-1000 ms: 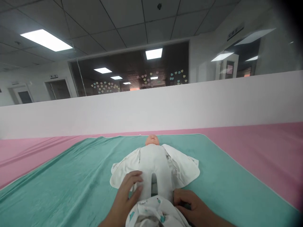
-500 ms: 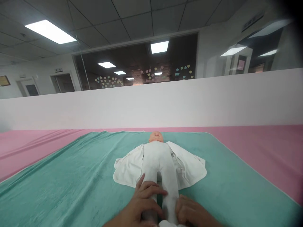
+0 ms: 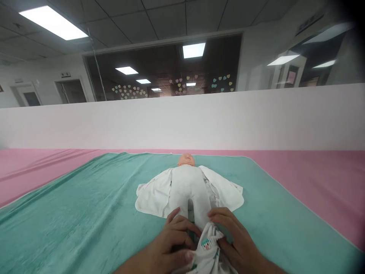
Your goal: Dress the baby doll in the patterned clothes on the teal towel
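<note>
A baby doll point(image 3: 186, 182) lies on its back with its head at the far end and its legs toward me. Its body and legs are white, and a white baby top lies spread open point(image 3: 155, 198) under it. At the leg on the right, a bunched white baby garment with a coloured print point(image 3: 209, 243) covers the lower end. My right hand point(image 3: 238, 241) is closed on that garment's right side, fingertips by the leg. My left hand point(image 3: 175, 241) lies over the left leg with curled fingers, its thumb and fingers at the garment's left edge. The doll's feet are hidden.
A teal blanket point(image 3: 94, 198) with some creases lies under the doll, on a pink surface point(image 3: 313, 179). Behind it stands a low white wall point(image 3: 182, 123). Windows with heart-shaped stickers point(image 3: 129, 91) and doors are farther back.
The printed garment has come up into view around the leg on the right. My right hand has moved up and opened out from a fist; my left hand has barely shifted. The view has tilted slightly.
</note>
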Available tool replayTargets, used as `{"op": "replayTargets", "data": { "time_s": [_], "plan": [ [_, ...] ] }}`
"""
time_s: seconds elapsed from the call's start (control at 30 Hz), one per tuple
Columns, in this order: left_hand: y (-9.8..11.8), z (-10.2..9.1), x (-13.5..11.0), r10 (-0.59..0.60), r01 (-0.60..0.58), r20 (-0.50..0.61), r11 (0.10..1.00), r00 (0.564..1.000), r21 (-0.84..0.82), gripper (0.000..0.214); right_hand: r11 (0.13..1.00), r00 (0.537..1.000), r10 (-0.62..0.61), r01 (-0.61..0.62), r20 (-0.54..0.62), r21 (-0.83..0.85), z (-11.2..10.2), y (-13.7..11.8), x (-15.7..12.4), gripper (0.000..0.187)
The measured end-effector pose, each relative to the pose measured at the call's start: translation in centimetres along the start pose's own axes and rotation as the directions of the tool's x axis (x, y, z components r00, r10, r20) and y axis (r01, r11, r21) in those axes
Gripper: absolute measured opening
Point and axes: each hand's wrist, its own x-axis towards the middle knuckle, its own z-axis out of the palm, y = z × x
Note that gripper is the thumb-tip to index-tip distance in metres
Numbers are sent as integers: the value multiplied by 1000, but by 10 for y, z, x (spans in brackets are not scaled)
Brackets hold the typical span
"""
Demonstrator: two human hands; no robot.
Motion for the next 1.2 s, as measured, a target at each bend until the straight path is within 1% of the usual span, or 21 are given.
{"op": "replayTargets", "data": {
  "time_s": [0.03, 0.13, 0.23, 0.27, 0.3, 0.37, 0.4, 0.43, 0.5, 0.53, 0.57, 0.63, 0.7, 0.77, 0.83, 0.87, 0.93, 1.0, 1.07, 1.13, 1.2],
  "plan": [
    [4, -1, 0, -25, 25, -1, 999, 1000, -30, 21, 1000, 999, -21, 21, -32, 11, -1, -2, 0, 41],
    [11, -2, 0, -75, 79, 42, 992, 996, -99, 18, 1000, 992, -4, 7, -128, 22, -5, -9, 4, 28],
    [12, -5, -1, -86, 103, 82, 964, 993, -246, 17, 1000, 981, -11, 11, -196, -1, -9, -14, 8, 19],
    [10, -6, -2, -85, 105, 79, 944, 993, -312, 19, 1000, 985, -17, 19, -172, 10, -10, -15, 9, 16],
    [9, -8, -3, -84, 107, 75, 919, 994, -380, 22, 999, 994, -7, 12, -113, 41, -11, -16, 10, 13],
    [5, -12, -6, -83, 114, 85, 866, 993, -487, 27, 985, 993, 95, -104, 68, 140, -12, -16, 10, 9],
    [2, -14, -7, -89, 123, 92, 849, 992, -514, 27, 958, 970, 185, -214, 159, 192, -12, -16, 10, 14],
    [0, -14, -8, -104, 139, 96, 839, 990, -526, 27, 907, 930, 289, -342, 228, 246, -12, -16, 10, 21],
    [-7, -14, -9, -162, 181, 82, 831, 983, -526, 34, 745, 830, 455, -554, 323, 371, -12, -14, 11, 33],
    [-11, -13, -9, -196, 198, 59, 829, 979, -523, 40, 660, 788, 497, -615, 364, 431, -12, -13, 12, 37],
    [-15, -11, -8, -233, 207, 15, 827, 972, -523, 42, 589, 760, 515, -650, 396, 481, -12, -11, 13, 40],
    [-22, -6, -5, -290, 175, -154, 840, 945, -513, 30, 518, 745, 521, -663, 416, 540, -13, -7, 15, 41],
    [-28, -1, -1, -298, 108, -363, 881, 883, -461, 13, 512, 729, 560, -677, 393, 528, -12, -1, 16, 36],
    [-32, 3, 2, -290, 87, -492, 915, 821, -395, 14, 533, 695, 627, -712, 352, 457, -9, 6, 16, 28],
    [-35, 7, 3, -299, 120, -533, 931, 791, -345, 14, 578, 666, 688, -743, 286, 339, -5, 13, 14, 20],
    [-37, 8, 2, -312, 146, -547, 934, 777, -325, 13, 608, 667, 705, -744, 243, 276, -3, 17, 12, 17],
    [-42, 9, 1, -318, 172, -578, 940, 752, -293, 12, 670, 686, 712, -728, 148, 146, -1, 24, 10, 14],
    [-45, 7, 0, -302, 165, -613, 948, 730, -270, 12, 705, 705, 704, -708, 79, 39, -3, 31, 8, 17],
    [-46, 5, -1, -303, 175, -641, 951, 705, -256, 12, 711, 710, 702, -702, 55, -23, -7, 38, 6, 24],
    [-47, 3, -2, -326, 199, -650, 944, 686, -263, 12, 708, 704, 706, -704, 74, -53, -10, 44, 4, 31],
    [-49, 3, -2, -337, 190, -642, 938, 688, -289, 12, 714, 710, 700, -698, 76, -61, -10, 46, 3, 34]
  ]
}}
